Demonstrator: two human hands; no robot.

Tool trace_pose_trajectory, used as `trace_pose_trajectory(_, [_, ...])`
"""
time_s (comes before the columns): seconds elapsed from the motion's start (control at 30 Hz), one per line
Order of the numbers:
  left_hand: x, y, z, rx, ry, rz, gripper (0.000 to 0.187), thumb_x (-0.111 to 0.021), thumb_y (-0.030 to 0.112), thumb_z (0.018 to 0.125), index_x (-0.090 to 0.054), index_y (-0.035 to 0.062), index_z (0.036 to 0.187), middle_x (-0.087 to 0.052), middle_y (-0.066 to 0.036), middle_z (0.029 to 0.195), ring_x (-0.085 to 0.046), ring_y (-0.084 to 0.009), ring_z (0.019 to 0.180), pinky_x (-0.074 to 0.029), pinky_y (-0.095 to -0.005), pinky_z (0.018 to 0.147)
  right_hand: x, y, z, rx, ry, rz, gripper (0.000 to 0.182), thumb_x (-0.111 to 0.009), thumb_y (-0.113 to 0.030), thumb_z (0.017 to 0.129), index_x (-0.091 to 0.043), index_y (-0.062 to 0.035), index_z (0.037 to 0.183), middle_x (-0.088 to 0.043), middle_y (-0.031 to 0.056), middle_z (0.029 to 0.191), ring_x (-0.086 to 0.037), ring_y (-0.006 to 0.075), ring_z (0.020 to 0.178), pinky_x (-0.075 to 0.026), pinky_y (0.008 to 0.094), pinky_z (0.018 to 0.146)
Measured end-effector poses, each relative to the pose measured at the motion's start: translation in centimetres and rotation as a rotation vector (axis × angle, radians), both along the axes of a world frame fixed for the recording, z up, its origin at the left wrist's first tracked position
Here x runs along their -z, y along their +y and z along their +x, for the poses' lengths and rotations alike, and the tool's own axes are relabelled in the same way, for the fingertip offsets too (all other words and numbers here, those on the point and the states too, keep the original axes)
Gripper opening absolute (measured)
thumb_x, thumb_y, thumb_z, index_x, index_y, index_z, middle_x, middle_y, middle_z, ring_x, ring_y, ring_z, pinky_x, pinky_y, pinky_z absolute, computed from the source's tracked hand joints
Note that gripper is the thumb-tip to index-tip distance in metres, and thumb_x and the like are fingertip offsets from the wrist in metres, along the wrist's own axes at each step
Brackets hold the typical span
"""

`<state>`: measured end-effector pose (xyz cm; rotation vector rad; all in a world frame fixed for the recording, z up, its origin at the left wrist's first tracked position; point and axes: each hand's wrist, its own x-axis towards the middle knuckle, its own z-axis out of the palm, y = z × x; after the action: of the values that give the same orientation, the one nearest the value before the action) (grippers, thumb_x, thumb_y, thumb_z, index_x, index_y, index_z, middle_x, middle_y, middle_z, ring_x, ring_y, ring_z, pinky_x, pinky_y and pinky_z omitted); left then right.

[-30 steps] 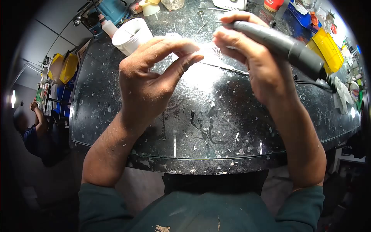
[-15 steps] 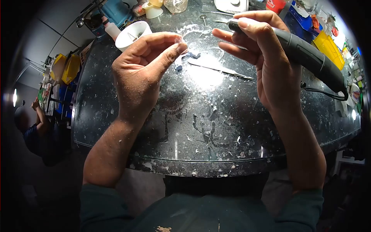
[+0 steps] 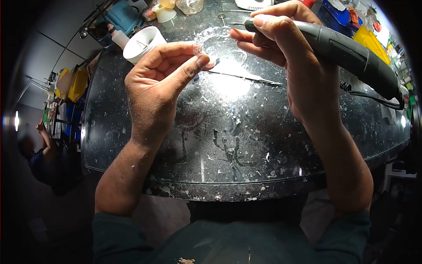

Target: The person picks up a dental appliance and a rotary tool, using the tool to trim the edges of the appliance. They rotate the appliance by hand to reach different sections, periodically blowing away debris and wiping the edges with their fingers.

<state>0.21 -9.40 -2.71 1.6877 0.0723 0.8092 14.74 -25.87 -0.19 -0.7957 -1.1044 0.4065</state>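
Note:
Between thumb and fingers of my left hand [image 3: 154, 81] is a small clear plastic piece [image 3: 198, 49], its lower part hidden by the thumb. My right hand [image 3: 303, 66] grips a dark grey rotary handpiece [image 3: 343, 46], its thin metal bit pointing left and apart from the clear piece. Behind the hands, a clear tooth-shaped plastic arch [image 3: 213, 31] lies on the dark table. A slim metal knife [image 3: 252, 78] rests in the bright lamp spot between my hands. Beyond the arch stands a small disc on a thin shank [image 3: 222, 18].
A white tub [image 3: 145, 42] with thin tools inside stands left, beside a bottle with a pink top [image 3: 118, 37]. A yellow bin [image 3: 371, 46] and blue tray [image 3: 338, 17] sit at right. White shavings dot the dark tabletop [image 3: 228, 132]. Another person [image 3: 46, 154] is at far left.
The view has shifted slightly. My right hand and the handpiece have moved a little left and up in the picture; the clear piece in my left hand is turned differently.

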Motion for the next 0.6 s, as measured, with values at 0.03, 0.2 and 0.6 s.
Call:
trace_pose_trajectory(0.03, [0.0,-0.02,0.0,0.01,-0.002,-0.003,0.018,-0.071,0.0,0.09,-0.068,-0.0039,0.108,-0.074,-0.015,0.1,-0.073,-0.0203,0.095,-0.058,-0.0287,0.088,0.04,-0.27,0.04,0.004,-0.004,-0.003,0.029,-0.061,-0.016,0.097,-0.059,0.0031,0.118,-0.069,0.0112,0.1,-0.071,0.0256,0.103,-0.06,0.0344,0.091])
trace_pose_trajectory(0.2, [0.27,-0.25,-0.29,-0.026,-0.009,0.042,0.022,-0.069,-0.003,0.09,-0.067,-0.0051,0.112,-0.073,-0.017,0.103,-0.072,-0.0214,0.099,-0.058,-0.0288,0.09,0.02,-0.53,-0.13,0.028,-0.024,-0.019,0.028,-0.061,-0.016,0.097,-0.059,0.003,0.118,-0.068,0.0112,0.1,-0.071,0.0252,0.102,-0.06,0.0341,0.09])
trace_pose_trajectory(0.6, [-0.01,-0.57,-0.56,-0.048,-0.009,0.163,0.023,-0.07,-0.005,0.088,-0.068,-0.0059,0.111,-0.072,-0.016,0.105,-0.071,-0.021,0.1,-0.058,-0.0297,0.091,-0.03,-1.21,-0.06,0.093,-0.069,-0.058,0.028,-0.061,-0.016,0.097,-0.059,0.0028,0.117,-0.068,0.0111,0.1,-0.071,0.0243,0.101,-0.059,0.0333,0.089])
